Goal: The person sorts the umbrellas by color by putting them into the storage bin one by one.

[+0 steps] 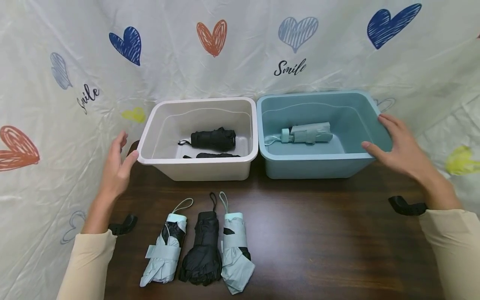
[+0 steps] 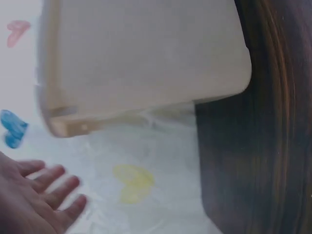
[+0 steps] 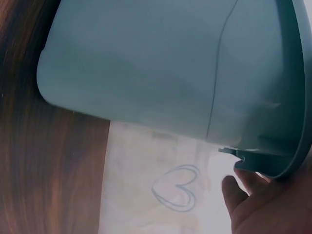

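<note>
My left hand (image 1: 116, 168) is at the left end of the white bin (image 1: 198, 171), its fingers loosely extended and holding nothing. In the left wrist view that hand (image 2: 41, 197) is apart from the bin. My right hand (image 1: 399, 152) grips the right end of the blue bin (image 1: 307, 167), thumb over the front rim and other fingertips beneath the lip in the right wrist view. Inside the white bin lie a folded black umbrella (image 1: 213, 139) and another black item (image 1: 217, 155), partly hidden by the front wall. A folded light-blue umbrella (image 1: 311, 133) lies in the blue bin.
Before the bins on the dark wooden table (image 1: 318, 233) lie a light-blue umbrella (image 1: 165, 254), a black umbrella (image 1: 202, 254) and another light-blue umbrella (image 1: 236, 254). A white sheet with printed hearts (image 1: 240, 75) covers the back and sides. The bins stand side by side.
</note>
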### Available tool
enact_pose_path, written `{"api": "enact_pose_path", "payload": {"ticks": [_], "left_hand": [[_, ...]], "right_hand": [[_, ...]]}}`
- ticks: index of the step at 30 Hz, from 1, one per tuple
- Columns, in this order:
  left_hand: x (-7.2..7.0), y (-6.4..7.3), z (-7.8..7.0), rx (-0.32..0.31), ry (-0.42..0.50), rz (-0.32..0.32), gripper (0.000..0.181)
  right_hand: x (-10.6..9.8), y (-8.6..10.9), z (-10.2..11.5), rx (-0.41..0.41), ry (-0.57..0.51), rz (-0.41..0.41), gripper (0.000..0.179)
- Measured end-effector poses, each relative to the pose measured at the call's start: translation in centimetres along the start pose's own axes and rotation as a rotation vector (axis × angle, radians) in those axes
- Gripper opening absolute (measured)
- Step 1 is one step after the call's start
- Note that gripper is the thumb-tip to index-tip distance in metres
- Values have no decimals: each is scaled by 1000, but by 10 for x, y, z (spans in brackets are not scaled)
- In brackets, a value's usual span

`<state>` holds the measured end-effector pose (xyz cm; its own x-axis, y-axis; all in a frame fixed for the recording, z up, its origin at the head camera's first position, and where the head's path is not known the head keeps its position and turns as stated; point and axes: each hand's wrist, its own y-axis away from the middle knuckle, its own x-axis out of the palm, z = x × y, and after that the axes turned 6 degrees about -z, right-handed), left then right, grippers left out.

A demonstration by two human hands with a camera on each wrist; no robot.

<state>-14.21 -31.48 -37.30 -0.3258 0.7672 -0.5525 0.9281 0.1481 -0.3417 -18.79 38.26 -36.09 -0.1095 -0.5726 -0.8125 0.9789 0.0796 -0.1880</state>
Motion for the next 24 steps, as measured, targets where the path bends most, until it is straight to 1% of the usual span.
{"api": "enact_pose_path", "payload": {"ticks": [2, 5, 9, 12, 14, 18, 21, 24], "left_hand": [[-6, 12, -5, -29, -28, 3, 70], [-13, 32, -13, -68, -70, 32, 70], [-12, 58, -20, -111, -144, 60, 70], [-5, 79, -19, -139, -203, 83, 71], [0, 93, -17, -155, -257, 111, 73], [11, 117, -12, -197, -345, 206, 76], [17, 132, -10, -229, -371, 274, 76], [22, 146, -9, -259, -397, 325, 77]], "right_hand": [[0, -1, 0, -2, 1, 15, 91], [-1, -3, 0, -16, -1, 24, 92], [-1, -3, -2, -42, -10, 12, 91], [0, -3, -3, -51, -9, 1, 90], [1, -2, -4, -53, -8, -3, 89], [2, -1, -4, -66, -11, -14, 88], [3, 0, -4, -71, -13, -21, 87], [4, 0, -3, -68, -14, -21, 86]]}}
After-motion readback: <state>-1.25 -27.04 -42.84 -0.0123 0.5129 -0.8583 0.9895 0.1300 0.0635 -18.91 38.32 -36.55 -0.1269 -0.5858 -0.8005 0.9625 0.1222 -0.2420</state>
